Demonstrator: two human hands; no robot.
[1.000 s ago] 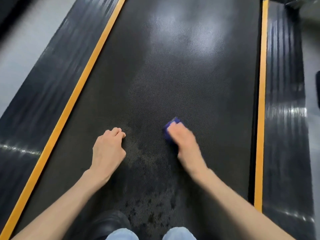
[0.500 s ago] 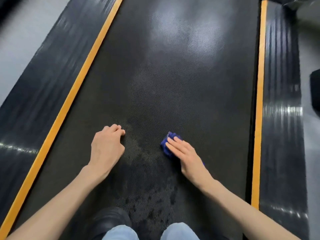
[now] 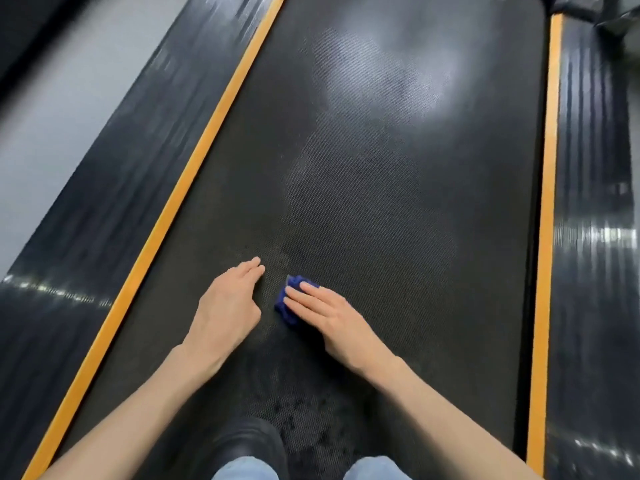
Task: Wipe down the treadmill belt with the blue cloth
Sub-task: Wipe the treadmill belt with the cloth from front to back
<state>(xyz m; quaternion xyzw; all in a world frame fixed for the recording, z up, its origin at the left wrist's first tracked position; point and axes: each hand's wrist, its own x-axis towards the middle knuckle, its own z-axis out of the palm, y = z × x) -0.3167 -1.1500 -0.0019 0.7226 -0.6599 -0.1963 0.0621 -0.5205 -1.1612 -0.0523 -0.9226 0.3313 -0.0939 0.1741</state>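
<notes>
The small, crumpled deep-blue cloth (image 3: 290,304) lies on the belt under the fingers of the right hand (image 3: 334,322). Those fingers lie straight and close together and press flat on the cloth rather than curling round or pinching it, so only a bunched edge shows past the fingertips. Over the last 1 second that hand has swept the cloth sideways, from out to the right to a spot just beside the left hand (image 3: 227,308). The left hand rests on the belt as a prop and holds nothing. Its fingers were tucked under a moment ago and now reach forward, loosely spread. I read this as the inner end of a side-to-side stroke, so the next pass should swing back to the right or push on ahead. Around the pressing hand, the black, fine-textured rubber treadmill belt (image 3: 398,209) has a dull grey haze ahead of the fingertips, and a bright sheen further on that looks to me like light on the belt. Behind the wrist, toward the person's knees, dark damp-looking blotches (image 3: 304,420) remain, so much of the surface seems still to be done. Nearer still, a black shoe (image 3: 246,441) and pale blue jeans (image 3: 375,470) show the person crouching on the belt. Well out on either side of the grip run 2 orange edge strips (image 3: 194,174), then the ribbed black side rails (image 3: 595,174), and beyond the left rail the grey floor (image 3: 52,109).
</notes>
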